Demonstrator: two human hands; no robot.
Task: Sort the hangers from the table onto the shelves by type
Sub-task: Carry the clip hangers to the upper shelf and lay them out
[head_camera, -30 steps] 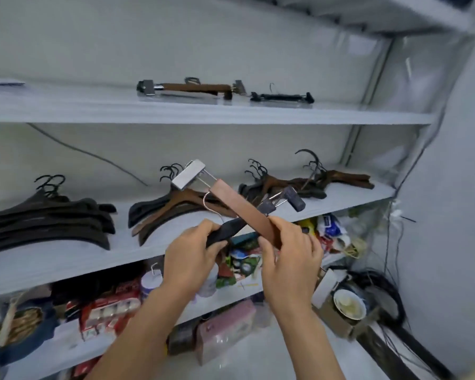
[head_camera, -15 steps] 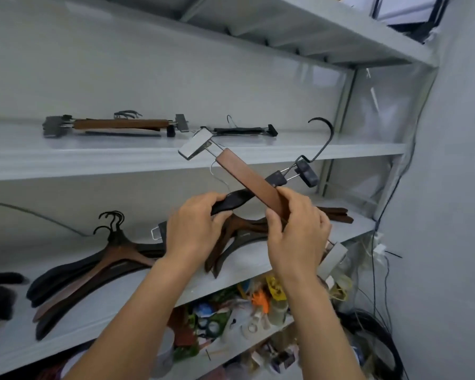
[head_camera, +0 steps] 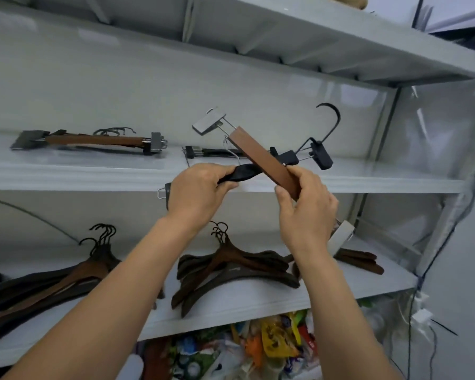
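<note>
Hands come first in our view: our left hand [head_camera: 195, 193] has its fingers curled round one end of a black clip hanger [head_camera: 244, 171], and our right hand [head_camera: 305, 212] pinches the lower part of a brown wooden clip hanger [head_camera: 261, 157] between thumb and fingers. We hold both hangers in the air in front of the shelving, crossed, with the brown bar lying over the black one. The brown hanger tilts up to the left and ends in a silver clip [head_camera: 209, 123]; the black one points right, its dark hook [head_camera: 332, 119] standing upright. Below our arms we see a heap of colourful packets [head_camera: 258, 349]. Behind our wrists, on the lower shelf [head_camera: 231, 308], lie stacks of coat hangers: a dark brown stack [head_camera: 236, 267] between our forearms, a mixed brown and black stack [head_camera: 52, 281] to the left, and a few brown ones [head_camera: 359, 259] to the right. Further back, on the upper shelf [head_camera: 66, 176], a pile of brown clip hangers [head_camera: 93, 139] lies at the left, and a pile of black clip hangers [head_camera: 217, 152] lies apart from it, just behind the ones we hold
</note>
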